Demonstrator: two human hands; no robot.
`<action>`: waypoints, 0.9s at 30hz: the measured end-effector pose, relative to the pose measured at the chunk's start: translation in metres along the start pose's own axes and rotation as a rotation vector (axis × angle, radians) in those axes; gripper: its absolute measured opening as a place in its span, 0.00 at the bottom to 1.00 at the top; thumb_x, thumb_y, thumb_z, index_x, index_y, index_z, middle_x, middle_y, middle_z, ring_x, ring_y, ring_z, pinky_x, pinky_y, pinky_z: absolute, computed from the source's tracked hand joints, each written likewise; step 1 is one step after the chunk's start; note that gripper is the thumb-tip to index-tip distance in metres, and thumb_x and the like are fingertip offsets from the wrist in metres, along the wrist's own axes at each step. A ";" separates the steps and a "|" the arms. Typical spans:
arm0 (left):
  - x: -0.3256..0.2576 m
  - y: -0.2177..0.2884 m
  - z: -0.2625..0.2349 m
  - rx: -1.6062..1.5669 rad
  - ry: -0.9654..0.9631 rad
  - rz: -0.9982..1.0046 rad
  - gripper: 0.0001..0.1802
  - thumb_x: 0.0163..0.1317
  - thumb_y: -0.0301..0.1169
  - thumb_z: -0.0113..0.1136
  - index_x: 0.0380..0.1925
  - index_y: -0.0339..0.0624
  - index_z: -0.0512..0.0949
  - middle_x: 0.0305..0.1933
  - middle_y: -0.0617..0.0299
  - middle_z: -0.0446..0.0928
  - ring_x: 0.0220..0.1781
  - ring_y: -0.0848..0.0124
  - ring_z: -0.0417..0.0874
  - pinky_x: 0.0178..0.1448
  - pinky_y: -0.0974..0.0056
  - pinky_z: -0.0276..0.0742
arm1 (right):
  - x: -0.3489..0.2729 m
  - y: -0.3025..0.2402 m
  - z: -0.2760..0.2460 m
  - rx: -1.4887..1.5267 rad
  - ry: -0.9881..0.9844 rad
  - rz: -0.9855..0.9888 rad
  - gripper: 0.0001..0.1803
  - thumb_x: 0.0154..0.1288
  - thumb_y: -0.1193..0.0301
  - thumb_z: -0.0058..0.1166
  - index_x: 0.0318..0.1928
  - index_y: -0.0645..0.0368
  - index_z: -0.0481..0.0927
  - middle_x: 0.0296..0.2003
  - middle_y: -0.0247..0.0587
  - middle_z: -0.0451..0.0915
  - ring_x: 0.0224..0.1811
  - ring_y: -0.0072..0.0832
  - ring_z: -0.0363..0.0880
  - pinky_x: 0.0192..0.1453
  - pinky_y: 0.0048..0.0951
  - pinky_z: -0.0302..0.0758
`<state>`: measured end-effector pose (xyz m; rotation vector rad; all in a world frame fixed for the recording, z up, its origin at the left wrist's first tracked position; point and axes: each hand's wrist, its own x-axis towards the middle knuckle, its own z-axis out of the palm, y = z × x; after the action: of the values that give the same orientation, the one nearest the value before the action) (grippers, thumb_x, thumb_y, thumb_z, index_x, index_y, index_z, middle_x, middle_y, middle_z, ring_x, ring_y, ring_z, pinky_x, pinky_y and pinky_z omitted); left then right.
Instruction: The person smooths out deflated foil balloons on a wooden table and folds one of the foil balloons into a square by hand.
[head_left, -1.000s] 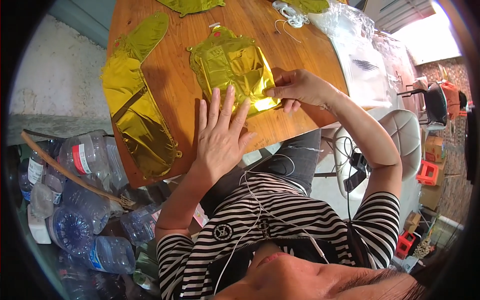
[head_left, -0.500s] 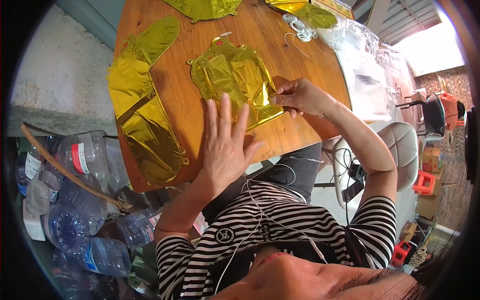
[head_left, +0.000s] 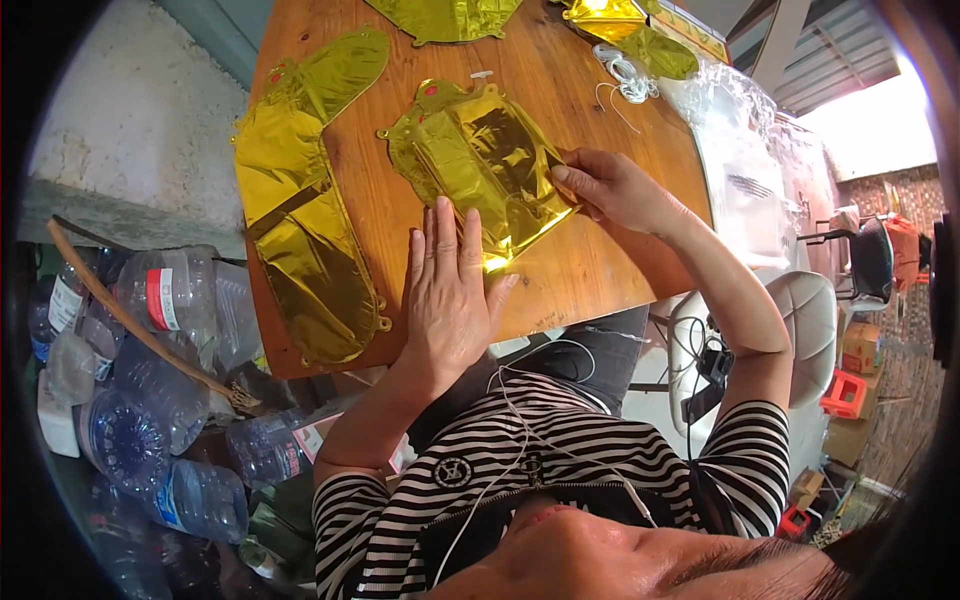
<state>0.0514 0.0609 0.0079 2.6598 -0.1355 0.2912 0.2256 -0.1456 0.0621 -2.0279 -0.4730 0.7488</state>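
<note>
Nearest to me, the left hand [head_left: 445, 305] lies palm down with its fingers straight and released, fingertips at the near-left edge of a folded, shiny gold foil sheet [head_left: 448, 178]; I can't tell how hard they press. Further along, the right hand [head_left: 625, 195] grasps that sheet's right edge between thumb and bent fingers. The sheet lies on the brown wooden bench [head_left: 570, 125] between the two hands, its scalloped end with small tabs pointing away from me.

I'd judge it nearly weightless, limp and slick, quick to crease or slide, and easy to tear at the tabs. I'd take hold at the doubled right edge, with a light pinch, and steady the rest under flat fingers.

Beyond it on the left I see a long, bent gold foil shape [head_left: 280, 165], lying apart from it. At the far side are a rounded gold foil piece [head_left: 450, 20] and, to the right, a loose coil of thin white cord [head_left: 630, 75].
</note>
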 end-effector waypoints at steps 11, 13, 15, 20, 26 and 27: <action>0.005 0.007 -0.010 -0.012 0.004 -0.009 0.45 0.67 0.46 0.66 0.74 0.28 0.60 0.82 0.29 0.40 0.82 0.36 0.53 0.82 0.39 0.49 | 0.019 -0.003 -0.014 -0.086 -0.249 0.137 0.19 0.81 0.55 0.53 0.41 0.60 0.82 0.20 0.23 0.70 0.20 0.14 0.64 0.26 0.22 0.63; 0.005 0.006 -0.008 0.005 -0.014 -0.008 0.43 0.68 0.46 0.65 0.73 0.28 0.62 0.82 0.30 0.40 0.82 0.36 0.53 0.83 0.39 0.49 | 0.018 -0.007 -0.011 -0.077 -0.260 0.175 0.20 0.80 0.55 0.53 0.41 0.61 0.82 0.20 0.24 0.71 0.19 0.14 0.64 0.26 0.22 0.64; 0.004 0.006 -0.008 0.011 -0.028 -0.018 0.43 0.68 0.46 0.65 0.73 0.28 0.62 0.82 0.30 0.40 0.81 0.35 0.53 0.83 0.39 0.49 | 0.013 -0.014 -0.002 -0.024 -0.055 0.031 0.21 0.79 0.55 0.55 0.44 0.63 0.83 0.22 0.30 0.76 0.19 0.19 0.69 0.26 0.26 0.69; 0.004 0.006 -0.006 0.021 -0.052 -0.015 0.43 0.69 0.47 0.63 0.73 0.28 0.62 0.82 0.30 0.42 0.81 0.34 0.53 0.83 0.39 0.48 | 0.018 -0.004 -0.005 -0.175 -0.044 0.066 0.21 0.77 0.56 0.57 0.45 0.65 0.85 0.22 0.37 0.78 0.22 0.20 0.75 0.29 0.28 0.73; 0.005 0.006 -0.005 0.024 -0.048 -0.006 0.43 0.69 0.47 0.62 0.74 0.27 0.61 0.82 0.29 0.44 0.80 0.34 0.55 0.83 0.39 0.47 | 0.017 0.009 -0.003 -0.277 0.081 -0.053 0.21 0.75 0.56 0.59 0.46 0.64 0.85 0.27 0.41 0.84 0.26 0.24 0.80 0.32 0.29 0.77; 0.005 0.005 -0.006 0.039 -0.037 0.003 0.43 0.68 0.45 0.63 0.73 0.26 0.61 0.81 0.28 0.45 0.80 0.34 0.55 0.82 0.39 0.49 | 0.017 0.009 -0.003 -0.247 0.078 -0.062 0.21 0.75 0.56 0.60 0.46 0.65 0.85 0.28 0.43 0.86 0.27 0.26 0.81 0.33 0.29 0.78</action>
<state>0.0539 0.0584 0.0162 2.7049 -0.1461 0.2485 0.2404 -0.1426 0.0502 -2.2511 -0.6053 0.5950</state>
